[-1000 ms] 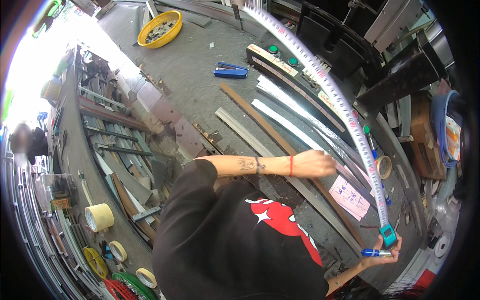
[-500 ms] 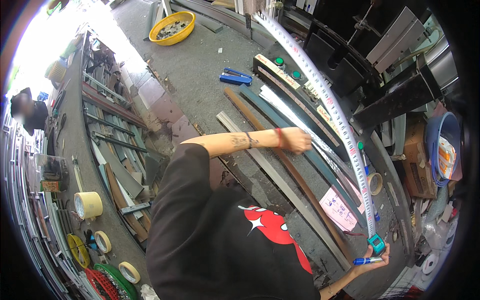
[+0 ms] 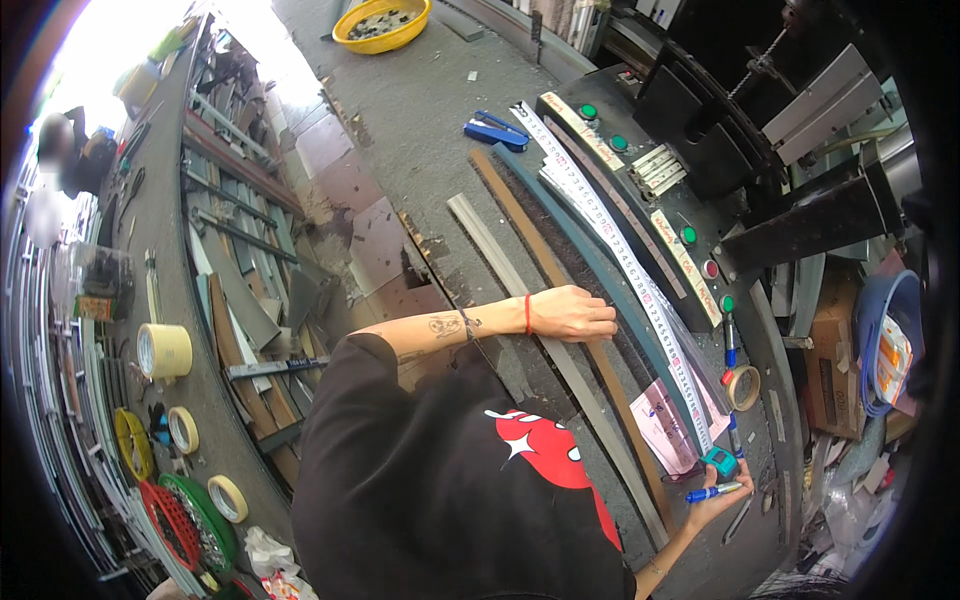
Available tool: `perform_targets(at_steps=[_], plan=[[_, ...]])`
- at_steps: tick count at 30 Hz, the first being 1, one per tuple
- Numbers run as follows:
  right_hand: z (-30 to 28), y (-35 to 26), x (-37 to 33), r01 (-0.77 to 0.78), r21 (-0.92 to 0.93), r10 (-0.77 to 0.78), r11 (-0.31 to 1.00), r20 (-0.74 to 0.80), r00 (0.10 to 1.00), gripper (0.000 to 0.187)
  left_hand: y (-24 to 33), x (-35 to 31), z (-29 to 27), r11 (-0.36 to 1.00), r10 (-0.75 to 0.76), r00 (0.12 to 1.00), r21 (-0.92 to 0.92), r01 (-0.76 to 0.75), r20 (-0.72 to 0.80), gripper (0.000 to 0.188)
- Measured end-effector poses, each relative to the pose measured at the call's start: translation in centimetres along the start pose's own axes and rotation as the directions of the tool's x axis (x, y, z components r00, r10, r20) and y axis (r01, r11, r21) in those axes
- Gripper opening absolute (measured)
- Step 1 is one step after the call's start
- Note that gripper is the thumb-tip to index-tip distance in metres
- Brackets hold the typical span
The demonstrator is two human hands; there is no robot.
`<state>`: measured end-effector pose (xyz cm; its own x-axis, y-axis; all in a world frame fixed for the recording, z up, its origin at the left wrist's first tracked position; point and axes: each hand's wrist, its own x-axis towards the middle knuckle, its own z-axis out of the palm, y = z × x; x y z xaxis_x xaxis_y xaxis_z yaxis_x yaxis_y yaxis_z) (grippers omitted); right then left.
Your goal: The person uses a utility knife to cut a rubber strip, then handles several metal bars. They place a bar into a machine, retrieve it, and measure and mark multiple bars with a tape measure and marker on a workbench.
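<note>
My right hand [image 3: 722, 492] holds a teal tape measure [image 3: 719, 462] and a blue marker [image 3: 712, 493]. From its case the long white blade [image 3: 622, 250] runs out over a dark teal strip [image 3: 585, 235], its far end near a blue stapler [image 3: 497, 131]. My left hand [image 3: 575, 314] is closed, fingers curled down, over a brown strip [image 3: 545, 250]; what it may hold is hidden. A pale grey strip [image 3: 500, 245] passes under that wrist. Beside the teal strip, near the case, lies a pink paper [image 3: 663, 430] with handwriting, partly covered by the strip.
Green buttons [image 3: 688, 235] line a black machine at the right. A tape roll [image 3: 742, 388] and another marker [image 3: 730, 345] lie near it. Beyond stands a yellow basin [image 3: 382, 28] of small pieces. At left, a rack holds many strips [image 3: 240, 300], with tape rolls [image 3: 164, 351] beside it.
The tape blade, arched high over the machine, has come down along the teal strip. My left hand has drawn back toward me. My right hand has shifted slightly left and away from me.
</note>
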<state>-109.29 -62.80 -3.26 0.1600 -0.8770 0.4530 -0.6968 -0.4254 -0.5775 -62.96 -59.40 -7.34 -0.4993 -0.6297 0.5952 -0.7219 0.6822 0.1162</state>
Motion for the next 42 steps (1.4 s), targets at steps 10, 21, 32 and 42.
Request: perform_targets(at_steps=[10,21,32,42], plan=[[3.6,1.2,4.0,-0.007,0.048,0.002,0.999,0.099,0.995,0.054,0.7,-0.9,-0.4,0.977,-0.209,0.956,0.006,0.215,-0.206,0.013],[4.2,2.2,4.4,-0.092,0.194,0.07,0.977,0.12,0.99,0.054,-3.1,-5.3,-6.0,0.685,-0.662,0.569,-0.087,0.724,-0.488,0.01],[3.1,-0.9,4.7,-0.049,0.092,0.039,0.995,0.104,0.994,0.054,-20.4,-10.7,-11.4,0.382,-0.869,0.488,0.513,0.768,-0.084,0.061],[3.0,-1.4,4.9,-0.024,0.032,0.019,0.999,0.13,0.991,0.06,-25.5,-11.5,-11.6,0.335,-0.906,0.422,0.687,0.645,0.046,0.066]])
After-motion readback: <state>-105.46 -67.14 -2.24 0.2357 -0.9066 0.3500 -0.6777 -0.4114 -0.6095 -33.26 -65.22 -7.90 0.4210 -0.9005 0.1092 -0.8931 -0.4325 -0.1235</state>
